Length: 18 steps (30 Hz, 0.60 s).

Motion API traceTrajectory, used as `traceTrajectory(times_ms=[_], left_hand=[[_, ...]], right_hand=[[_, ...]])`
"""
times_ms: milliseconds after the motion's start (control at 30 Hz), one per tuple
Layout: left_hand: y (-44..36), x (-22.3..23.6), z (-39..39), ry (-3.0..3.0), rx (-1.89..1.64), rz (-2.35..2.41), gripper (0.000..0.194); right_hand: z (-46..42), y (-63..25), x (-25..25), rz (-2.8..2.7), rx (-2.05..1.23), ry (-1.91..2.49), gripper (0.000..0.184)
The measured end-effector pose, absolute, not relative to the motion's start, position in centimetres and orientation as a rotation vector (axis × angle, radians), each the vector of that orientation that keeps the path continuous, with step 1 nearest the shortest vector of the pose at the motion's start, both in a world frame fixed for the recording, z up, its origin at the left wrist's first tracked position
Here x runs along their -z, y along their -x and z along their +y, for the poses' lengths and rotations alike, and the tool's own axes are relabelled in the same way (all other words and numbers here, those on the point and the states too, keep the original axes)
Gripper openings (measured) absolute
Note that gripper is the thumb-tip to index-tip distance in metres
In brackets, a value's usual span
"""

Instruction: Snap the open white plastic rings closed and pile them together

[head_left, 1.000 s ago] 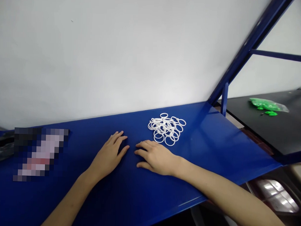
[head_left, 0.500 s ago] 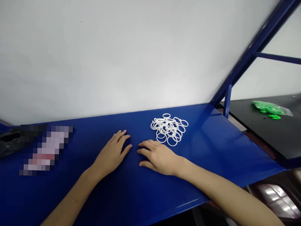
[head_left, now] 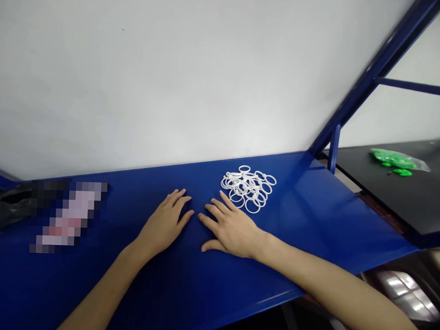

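Note:
My left hand point(head_left: 164, 224) lies flat and open on the blue table point(head_left: 312, 211), palm down, holding nothing. Beside it my right hand point(head_left: 229, 226) also rests palm down with its fingers spread and slightly raised, empty. A heap of several thin white plastic rings point(head_left: 248, 187) lies just beyond my right fingertips, apart from them by a small gap.
A white wall stands close behind the table. A blurred-out object point(head_left: 67, 215) and a dark bag point(head_left: 5, 208) lie at the far left. A blue frame post point(head_left: 374, 74) rises at the right, and a black table point(head_left: 402, 200) beyond it carries a bag of green parts point(head_left: 397, 159).
My right hand has turned and stretched its fingers out toward the white rings. My left hand has stayed in place. The view shifted slightly.

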<state>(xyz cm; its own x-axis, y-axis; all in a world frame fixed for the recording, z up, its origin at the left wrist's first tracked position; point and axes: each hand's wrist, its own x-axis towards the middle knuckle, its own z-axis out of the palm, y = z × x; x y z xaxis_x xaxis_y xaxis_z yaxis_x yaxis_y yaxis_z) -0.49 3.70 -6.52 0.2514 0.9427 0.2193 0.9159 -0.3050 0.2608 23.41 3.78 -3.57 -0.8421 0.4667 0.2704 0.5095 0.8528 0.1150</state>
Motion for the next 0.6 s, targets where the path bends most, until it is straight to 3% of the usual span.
traceTrajectory(times_ms=[600], left_hand=[[0.53, 6.47, 3.77, -2.469, -0.462, 1.813, 0.049]], right_hand=[[3.47, -23.35, 3.4, -2.81, 0.278, 0.742, 0.077]])
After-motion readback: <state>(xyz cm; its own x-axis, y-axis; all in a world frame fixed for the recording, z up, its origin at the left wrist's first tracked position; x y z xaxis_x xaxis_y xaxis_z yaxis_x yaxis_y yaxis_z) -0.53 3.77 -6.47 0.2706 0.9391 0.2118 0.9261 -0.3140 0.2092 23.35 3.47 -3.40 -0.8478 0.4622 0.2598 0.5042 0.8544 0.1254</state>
